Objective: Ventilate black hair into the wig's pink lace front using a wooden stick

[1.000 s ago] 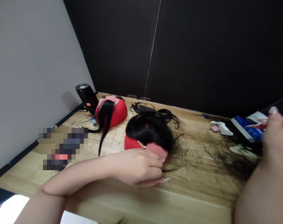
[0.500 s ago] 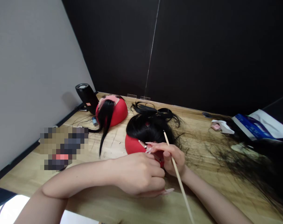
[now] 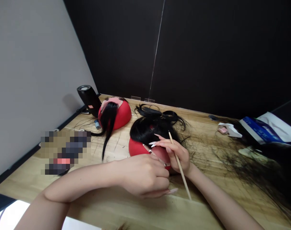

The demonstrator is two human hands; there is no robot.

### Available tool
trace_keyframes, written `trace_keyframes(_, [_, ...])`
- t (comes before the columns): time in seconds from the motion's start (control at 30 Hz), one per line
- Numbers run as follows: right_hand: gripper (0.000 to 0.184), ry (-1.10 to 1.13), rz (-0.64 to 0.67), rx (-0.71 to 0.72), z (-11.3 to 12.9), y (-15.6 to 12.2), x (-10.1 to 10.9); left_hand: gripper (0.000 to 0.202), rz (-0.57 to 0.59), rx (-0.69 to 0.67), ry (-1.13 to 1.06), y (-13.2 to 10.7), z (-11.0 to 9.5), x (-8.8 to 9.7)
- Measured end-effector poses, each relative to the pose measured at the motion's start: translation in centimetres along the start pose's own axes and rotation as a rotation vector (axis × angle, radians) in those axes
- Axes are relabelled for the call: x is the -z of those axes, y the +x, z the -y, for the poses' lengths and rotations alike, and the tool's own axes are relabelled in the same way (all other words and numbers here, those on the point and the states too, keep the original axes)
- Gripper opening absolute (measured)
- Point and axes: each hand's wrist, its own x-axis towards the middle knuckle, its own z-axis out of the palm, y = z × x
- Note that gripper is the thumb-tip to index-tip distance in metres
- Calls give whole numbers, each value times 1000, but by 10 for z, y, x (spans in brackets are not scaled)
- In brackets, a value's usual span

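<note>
A red dome-shaped block [image 3: 135, 149] stands in front of me, with a piece of black hair [image 3: 143, 129] over its top and a pale mesh patch [image 3: 160, 152] on its near side. Silvery pins show along the patch's edge. My left hand [image 3: 145, 176] is curled closed against the block's near side; its fingertips, and whatever is in them, are hidden. In my right hand [image 3: 180, 156] a ventilating needle [image 3: 183, 176] with a thin pale wooden handle is held, its tip upward. My right index and middle fingers stretch over the patch beside the hair.
Behind to the left sits a second red block [image 3: 123, 114] with black hair, by a black cylindrical speaker [image 3: 90, 100] and a small thread spool [image 3: 97, 124]. Loose black hair [image 3: 246, 169], a blue-and-white packet [image 3: 262, 129] and crumpled tissue [image 3: 233, 130] lie right. A black partition [image 3: 195, 57] rises behind.
My right fingers have lifted and straightened away from my left fingertips, uncovering more of the mesh patch. The needle's handle has shifted upward in my right hand's grip. My left hand has barely moved.
</note>
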Motion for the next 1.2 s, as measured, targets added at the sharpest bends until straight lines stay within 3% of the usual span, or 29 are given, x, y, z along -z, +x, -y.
trace_keyframes(0.17, [35,-38,10,-38,-2,2,1,39,46,26,-4,-1,1,-3])
trace_keyframes(0.43, [38,-134,183,-44,-16,12,4,35,90,21,-26,-1,0,-1])
trace_keyframes(0.6, [33,-106,161,-237,-22,16,6,34,70,25,-33,-1,6,2])
trace_keyframes(0.83, [31,-107,149,-317,-23,23,7,28,-32,87,-82,-10,40,17])
trace_keyframes(0.93, [31,-100,138,-310,-23,23,6,29,-110,193,-254,-20,62,21])
trace_keyframes(1.07, [31,-112,102,-348,-26,19,4,46,-369,371,-560,-30,81,14])
trace_keyframes(1.2, [36,-111,85,-441,-30,16,4,47,-386,387,-629,-31,83,10])
